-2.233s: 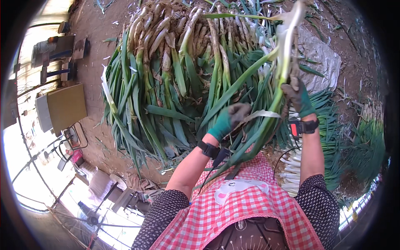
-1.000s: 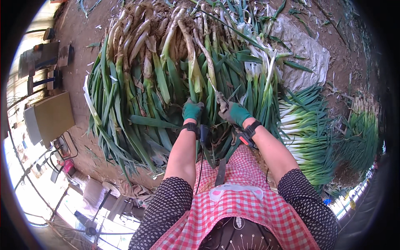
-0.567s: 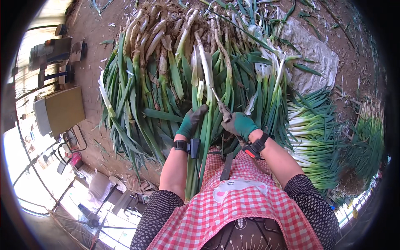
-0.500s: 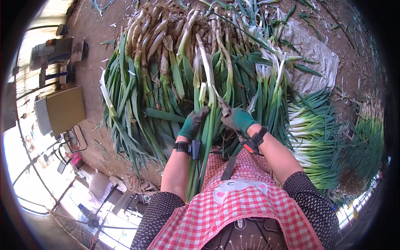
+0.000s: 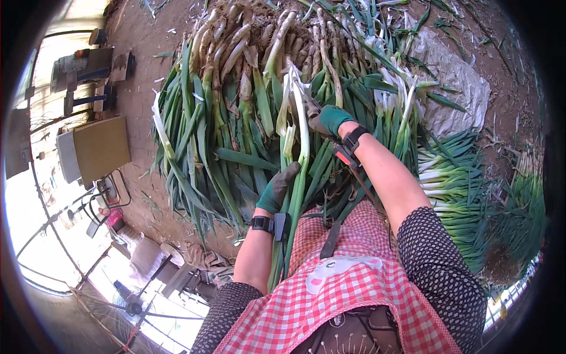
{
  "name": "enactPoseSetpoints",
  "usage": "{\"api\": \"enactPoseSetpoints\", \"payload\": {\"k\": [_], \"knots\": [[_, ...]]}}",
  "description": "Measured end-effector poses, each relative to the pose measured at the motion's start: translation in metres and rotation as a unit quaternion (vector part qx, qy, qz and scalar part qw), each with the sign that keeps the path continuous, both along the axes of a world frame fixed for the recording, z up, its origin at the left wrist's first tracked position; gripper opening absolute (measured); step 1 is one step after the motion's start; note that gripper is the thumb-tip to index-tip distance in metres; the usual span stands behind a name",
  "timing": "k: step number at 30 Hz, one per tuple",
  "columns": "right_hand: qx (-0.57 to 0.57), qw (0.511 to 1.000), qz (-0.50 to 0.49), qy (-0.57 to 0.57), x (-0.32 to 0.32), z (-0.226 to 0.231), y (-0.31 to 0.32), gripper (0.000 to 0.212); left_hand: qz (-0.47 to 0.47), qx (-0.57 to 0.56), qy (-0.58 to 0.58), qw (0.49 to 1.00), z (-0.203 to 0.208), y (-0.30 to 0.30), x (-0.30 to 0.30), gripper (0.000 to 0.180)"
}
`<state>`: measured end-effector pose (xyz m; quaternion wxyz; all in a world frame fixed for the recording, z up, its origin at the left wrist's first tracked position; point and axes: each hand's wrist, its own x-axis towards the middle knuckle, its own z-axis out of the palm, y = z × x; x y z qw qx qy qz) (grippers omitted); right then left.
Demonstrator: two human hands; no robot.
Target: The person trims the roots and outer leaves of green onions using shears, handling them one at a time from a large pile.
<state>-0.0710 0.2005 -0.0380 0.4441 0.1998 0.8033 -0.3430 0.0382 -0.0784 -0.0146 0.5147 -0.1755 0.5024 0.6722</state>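
A long green onion [image 5: 303,127] with a white shaft and green leaves stands out in front of me, root end pointing away. Loose pale skin [image 5: 287,97] hangs beside its shaft. My left hand [image 5: 281,187], in a green and dark glove, is closed round its green leaves, which run down toward my lap. My right hand [image 5: 328,120], gloved alike, is closed with its fingertips against the white shaft near the top; exactly what they pinch is partly hidden. Beyond both hands lies a big heap of unpeeled green onions [image 5: 244,88] with soil on their roots.
Cleaned green onions [image 5: 445,183] lie stacked on the right, with another bundle [image 5: 522,194] farther out. A pale plastic sheet [image 5: 457,76] covers some ground at the far right. To the left are a box [image 5: 100,150] and a fan [image 5: 132,304]. My checked apron [image 5: 348,289] covers my lap.
My right hand has moved up and away along the shaft toward the root end. My left hand has shifted slightly nearer me. Pale skin now hangs loose near the shaft's top.
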Motion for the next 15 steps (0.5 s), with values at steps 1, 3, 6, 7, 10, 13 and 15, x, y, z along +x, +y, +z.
{"api": "enactPoseSetpoints", "payload": {"k": [1, 3, 6, 7, 10, 13, 15], "knots": [[-0.016, 1.0, 0.004, -0.012, 0.003, 0.004, -0.003, 0.061, 0.027, 0.015, -0.021, 0.999, 0.001, -0.008, 0.005, 0.052], [-0.005, 1.0, -0.022, -0.002, 0.007, 0.0, 0.01, 0.059, 0.066, 0.016, -0.126, 0.99, 0.035, 0.017, -0.003, 0.051], [0.024, 0.998, -0.028, 0.053, 0.003, -0.035, 0.015, 0.059, 0.109, 0.027, -0.172, 0.979, 0.052, 0.026, 0.002, 0.049], [0.035, 0.997, -0.028, 0.067, 0.0, -0.06, 0.028, 0.059, 0.111, 0.042, -0.179, 0.977, 0.049, 0.032, 0.004, 0.049], [-0.004, 0.998, -0.039, 0.049, -0.016, -0.041, -0.004, 0.062, 0.161, 0.092, -0.169, 0.968, 0.031, -0.002, 0.03, 0.047], [-0.074, 0.994, -0.063, 0.059, 0.002, -0.007, -0.004, 0.07, 0.142, 0.125, -0.159, 0.969, 0.029, 0.001, 0.035, 0.048], [-0.204, 0.974, -0.071, 0.072, 0.039, -0.037, 0.023, 0.057, 0.033, 0.065, -0.133, 0.988, 0.036, 0.033, 0.022, 0.051]]}}
